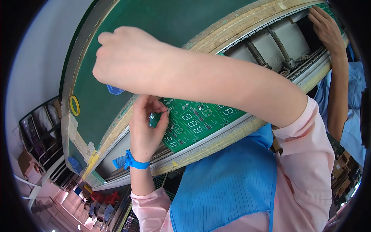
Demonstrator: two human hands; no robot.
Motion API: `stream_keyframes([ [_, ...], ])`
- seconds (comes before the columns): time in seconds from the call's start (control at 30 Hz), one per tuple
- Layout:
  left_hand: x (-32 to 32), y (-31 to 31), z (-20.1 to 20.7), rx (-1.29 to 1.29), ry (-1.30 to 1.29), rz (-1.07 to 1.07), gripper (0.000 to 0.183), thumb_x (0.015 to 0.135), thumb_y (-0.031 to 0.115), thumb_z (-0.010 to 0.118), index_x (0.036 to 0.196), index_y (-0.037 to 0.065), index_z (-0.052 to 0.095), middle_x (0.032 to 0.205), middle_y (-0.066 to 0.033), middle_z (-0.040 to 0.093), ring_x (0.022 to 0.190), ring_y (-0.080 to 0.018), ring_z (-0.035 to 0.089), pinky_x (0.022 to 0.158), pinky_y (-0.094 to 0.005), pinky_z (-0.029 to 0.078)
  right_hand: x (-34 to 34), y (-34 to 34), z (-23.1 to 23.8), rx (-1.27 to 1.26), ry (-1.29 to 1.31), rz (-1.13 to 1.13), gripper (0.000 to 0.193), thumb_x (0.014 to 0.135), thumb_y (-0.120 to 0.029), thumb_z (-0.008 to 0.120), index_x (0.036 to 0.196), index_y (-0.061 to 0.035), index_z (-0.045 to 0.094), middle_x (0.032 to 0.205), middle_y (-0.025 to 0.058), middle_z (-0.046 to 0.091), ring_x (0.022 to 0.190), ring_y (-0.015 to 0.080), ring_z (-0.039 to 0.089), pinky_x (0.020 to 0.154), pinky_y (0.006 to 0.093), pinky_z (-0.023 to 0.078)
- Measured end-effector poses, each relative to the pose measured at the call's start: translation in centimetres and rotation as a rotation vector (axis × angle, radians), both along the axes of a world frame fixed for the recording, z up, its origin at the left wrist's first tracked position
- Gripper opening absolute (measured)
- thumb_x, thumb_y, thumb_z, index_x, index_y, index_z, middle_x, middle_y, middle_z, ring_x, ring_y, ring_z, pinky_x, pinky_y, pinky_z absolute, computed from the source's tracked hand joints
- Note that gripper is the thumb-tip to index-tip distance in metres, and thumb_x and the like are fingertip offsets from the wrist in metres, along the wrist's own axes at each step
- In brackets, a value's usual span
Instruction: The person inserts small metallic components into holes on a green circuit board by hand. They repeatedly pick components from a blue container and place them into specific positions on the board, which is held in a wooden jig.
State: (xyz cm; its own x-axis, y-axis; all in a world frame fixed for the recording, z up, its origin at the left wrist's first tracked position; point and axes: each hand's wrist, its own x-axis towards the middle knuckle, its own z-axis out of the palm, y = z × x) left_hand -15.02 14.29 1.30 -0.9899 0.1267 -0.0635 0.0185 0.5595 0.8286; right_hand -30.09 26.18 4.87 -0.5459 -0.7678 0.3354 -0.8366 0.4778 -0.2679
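My left hand (147, 125), with a blue wrist strap (140, 165), is at the left end of a green circuit board (193, 127). Its thumb and index finger are pinched together at the board's edge; whatever lies between them is too small to name. White digit displays (192, 123) and small parts sit on the board, which rests between the rails. My right arm crosses over the board to the far left. There my right hand (121, 58) is curled closed above a blue container (114, 90), mostly hidden beneath it. Its fingertips and anything in them are hidden.
A wood-edged rail track (235, 23) with chain and threaded rods runs diagonally to the upper right. Another person's hand (326, 31) reaches over it there. On the green tabletop (162, 19) side lies a yellow tape ring (74, 105). A rack (40, 120) stands at the left.
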Motion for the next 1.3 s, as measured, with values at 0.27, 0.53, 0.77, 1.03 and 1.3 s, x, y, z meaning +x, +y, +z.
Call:
stream_keyframes([
  [0.27,-0.1,0.2,0.5,-0.063,-0.006,-0.024,0.059,0.079,-0.015,0.066,0.132,0.001,0.045,0.096,-0.0095,0.059,0.089,-0.0185,0.065,0.082,-0.0309,0.054,0.4,-1.1,-2.4,0.063,0.03,-0.016,0.011,0.07,-0.016,0.074,0.077,-0.0084,0.076,0.084,0.0061,0.074,0.094,0.0225,0.067,0.07,0.032,0.055],
  [0.53,-0.2,0.2,0.3,-0.059,0.039,-0.063,0.057,0.079,-0.014,0.067,0.129,0.002,0.046,0.095,-0.0102,0.06,0.088,-0.0192,0.065,0.081,-0.0315,0.055,0.6,-1.4,-3.1,0.032,0.034,-0.045,0.01,0.069,-0.014,0.072,0.076,-0.0076,0.075,0.083,0.0083,0.073,0.088,0.0232,0.07,0.069,0.0336,0.056],
  [0.77,-0.3,0.3,0.5,-0.102,0.044,-0.075,0.056,0.078,-0.014,0.067,0.128,0.002,0.048,0.095,-0.0108,0.06,0.087,-0.0211,0.065,0.081,-0.0321,0.055,0.6,-1.5,-3.4,0.014,0.045,-0.048,0.011,0.069,-0.014,0.072,0.077,-0.0071,0.075,0.083,0.0088,0.073,0.088,0.0236,0.071,0.069,0.0343,0.056],
  [1.03,-0.6,0.8,1.4,-0.255,0.056,-0.159,0.059,0.078,-0.014,0.067,0.131,0.001,0.045,0.095,-0.0099,0.062,0.087,-0.0195,0.065,0.081,-0.0323,0.054,0.7,-1.6,-3.6,-0.009,0.061,-0.062,0.011,0.068,-0.014,0.073,0.076,-0.0075,0.075,0.083,0.0086,0.073,0.086,0.0234,0.071,0.069,0.0342,0.056],
  [1.3,-0.6,1.4,1.9,-0.372,0.098,-0.154,0.062,0.074,-0.009,0.076,0.129,0.001,0.049,0.094,-0.0096,0.063,0.084,-0.0205,0.066,0.076,-0.0323,0.054,0.8,-1.8,-3.4,-0.049,0.015,-0.059,0.008,0.067,-0.013,0.072,0.072,-0.0075,0.074,0.076,0.0083,0.071,0.081,0.0233,0.071,0.068,0.0342,0.055],
])
